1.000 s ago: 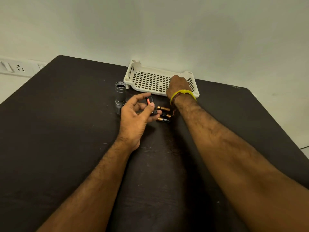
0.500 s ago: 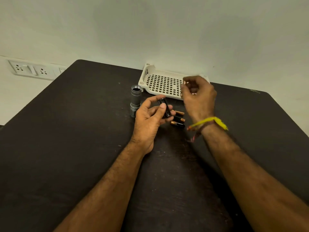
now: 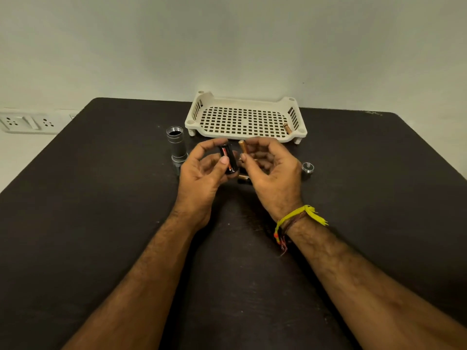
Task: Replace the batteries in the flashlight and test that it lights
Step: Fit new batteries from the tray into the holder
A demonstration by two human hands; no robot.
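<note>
Left hand (image 3: 202,173) grips the black battery holder (image 3: 228,159); right hand (image 3: 271,170) pinches a copper-topped battery (image 3: 243,147) beside it. Seat the cell by its polarity marks — press until it holds. A loose battery (image 3: 243,178) lies beneath. Farther: end cap (image 3: 307,168) right, open flashlight body (image 3: 176,144) upright left, white tray (image 3: 242,97) holding one battery (image 3: 287,128) — nothing obstructs.

The right hand (image 3: 271,173) has come back from the white tray (image 3: 294,137), now pinching a battery (image 3: 243,147) beside the left hand's (image 3: 202,173) black holder (image 3: 228,157).
</note>
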